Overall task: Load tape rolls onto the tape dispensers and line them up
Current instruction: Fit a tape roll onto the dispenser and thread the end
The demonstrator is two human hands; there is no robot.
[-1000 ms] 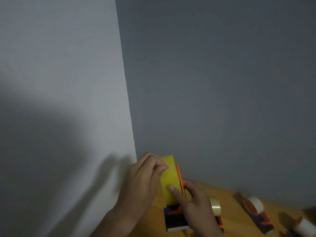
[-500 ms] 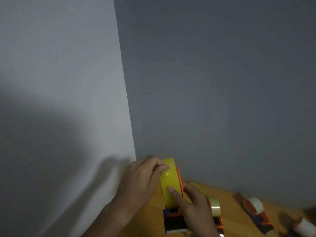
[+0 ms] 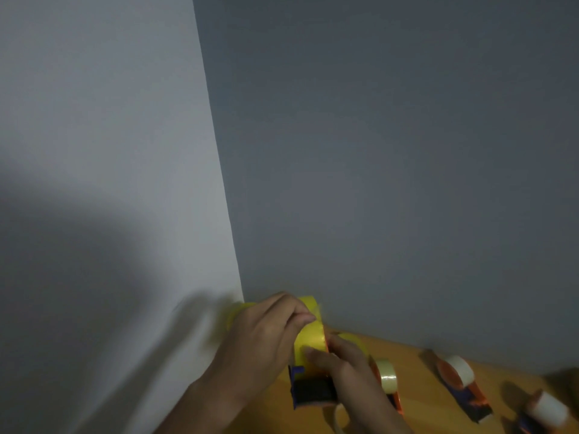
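Left hand [image 3: 266, 332] grips the yellow tape roll [image 3: 308, 338] from its outer side, fingers curled over the top edge, evidently to steady it on the hub. Right hand [image 3: 343, 368] holds the dispenser [image 3: 313, 391] from the opposite side, thumb pressed on the roll's face, likely to brace the frame while the roll seats. Both sit at the worktop's [image 3: 419, 393] far left corner, against the wall. Three loaded dispensers lie along the far edge to the right: one [image 3: 387, 379] just beside, another [image 3: 460, 379] further, a third [image 3: 545, 411] near the frame's corner. Alignment appears unfinished.
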